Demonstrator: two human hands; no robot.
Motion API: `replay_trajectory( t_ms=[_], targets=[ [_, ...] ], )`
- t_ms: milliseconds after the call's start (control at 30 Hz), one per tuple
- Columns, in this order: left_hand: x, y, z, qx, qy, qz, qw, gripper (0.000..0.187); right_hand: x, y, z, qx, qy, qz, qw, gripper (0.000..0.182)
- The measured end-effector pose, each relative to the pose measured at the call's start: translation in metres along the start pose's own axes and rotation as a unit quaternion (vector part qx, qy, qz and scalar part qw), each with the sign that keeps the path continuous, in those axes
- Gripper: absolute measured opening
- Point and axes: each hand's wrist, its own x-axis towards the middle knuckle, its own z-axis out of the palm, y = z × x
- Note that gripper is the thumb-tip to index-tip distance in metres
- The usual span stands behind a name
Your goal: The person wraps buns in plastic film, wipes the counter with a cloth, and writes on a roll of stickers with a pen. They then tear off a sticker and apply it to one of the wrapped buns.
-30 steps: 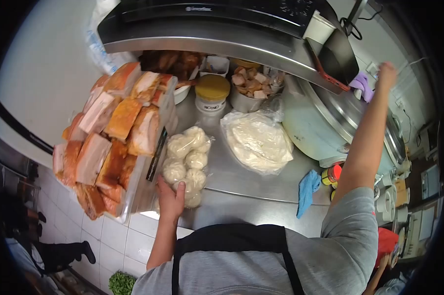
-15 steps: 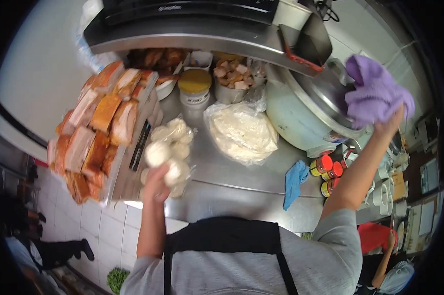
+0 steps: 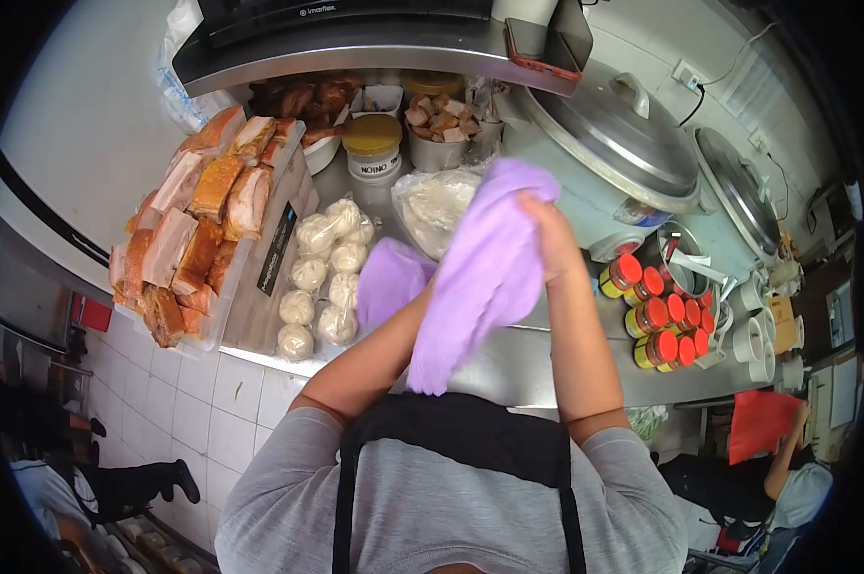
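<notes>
Gripping a purple cloth [image 3: 484, 277], the right hand [image 3: 551, 234] is closed on its upper fold above the steel counter [image 3: 508, 359].
The left hand [image 3: 393, 277] is wrapped inside the cloth, grip unclear; bagged dough balls [image 3: 322, 277] are seen just beside, red-lidded jars [image 3: 666, 320] further right.

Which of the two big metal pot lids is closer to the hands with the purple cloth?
The lid with the white knob, just beyond the purple cloth. The other lid sits farther right.

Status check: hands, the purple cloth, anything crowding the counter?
Right hand grips purple cloth up top. Left hand wrapped inside cloth, hidden. Below: bag of dough balls, tray of pork, red-capped jars.
</notes>
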Motion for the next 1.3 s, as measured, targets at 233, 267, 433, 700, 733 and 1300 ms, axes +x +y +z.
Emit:
replay_trajectory(
  t_ms=[233, 267, 433, 700, 733, 1300],
  targets=[
    [0.009, 0.006, -0.037, 0.461, 0.056, 0.12, 0.877, 0.051, -0.006, 0.035, 0.0, 0.081, 0.018, -0.099, 0.992, 0.051],
    [0.008, 0.01, -0.04, 0.483, 0.081, 0.148, 0.859, 0.05, -0.003, 0.051, -0.008, 0.182, -0.007, -0.098, 0.978, 0.051],
    [-0.011, -0.001, -0.025, 0.306, 0.158, 0.008, 0.939, 0.048, 0.023, 0.092, -0.02, 0.12, -0.013, -0.117, 0.986, 0.049],
    [-0.014, -0.012, -0.069, -0.303, 0.159, -0.215, 0.915, 0.057, 0.003, 0.06, -0.017, 0.283, 0.121, -0.116, 0.944, 0.051],
    [-0.013, 0.003, -0.072, -0.446, 0.186, -0.212, 0.849, 0.06, 0.002, 0.055, -0.035, 0.268, 0.048, -0.193, 0.943, 0.05],
    [-0.013, -0.018, -0.23, 0.758, 0.091, -0.282, 0.58, 0.063, -0.039, 0.009, -0.096, 0.187, 0.085, -0.272, 0.94, 0.056]
  ],
)
